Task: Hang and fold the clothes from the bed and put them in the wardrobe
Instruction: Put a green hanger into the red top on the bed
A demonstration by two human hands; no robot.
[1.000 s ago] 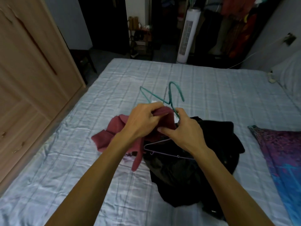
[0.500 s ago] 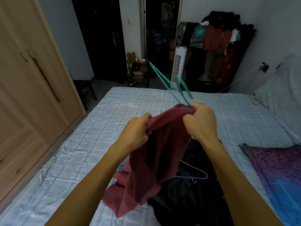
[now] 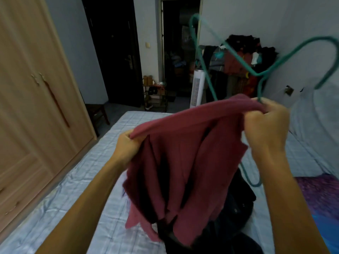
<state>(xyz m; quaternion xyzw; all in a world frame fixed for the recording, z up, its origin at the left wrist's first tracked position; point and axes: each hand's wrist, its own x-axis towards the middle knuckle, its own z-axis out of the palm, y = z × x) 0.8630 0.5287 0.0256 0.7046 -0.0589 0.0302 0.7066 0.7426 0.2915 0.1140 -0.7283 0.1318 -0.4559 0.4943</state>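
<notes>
I hold a maroon garment (image 3: 183,153) up in the air over the bed (image 3: 77,180). My left hand (image 3: 126,145) grips its upper hem at the left. My right hand (image 3: 266,123) grips the hem at the right together with a teal wire hanger (image 3: 207,70), whose hook rises above my fist and whose lower loop shows below my wrist. The cloth hangs down between my forearms. A dark pile of clothes (image 3: 234,217) lies on the bed under it. The wooden wardrobe (image 3: 33,107) stands at the left with its doors closed.
A purple and blue patterned pillow (image 3: 319,195) lies at the right edge of the bed. Beyond the foot of the bed are a white tower fan (image 3: 197,88), a loaded clothes rack (image 3: 242,59), a small shoe shelf (image 3: 156,94) and a dark doorway.
Both hands rose from the bed with the maroon garment and the teal hanger, then spread apart, stretching the hem. The view tilted up toward the doorway.
</notes>
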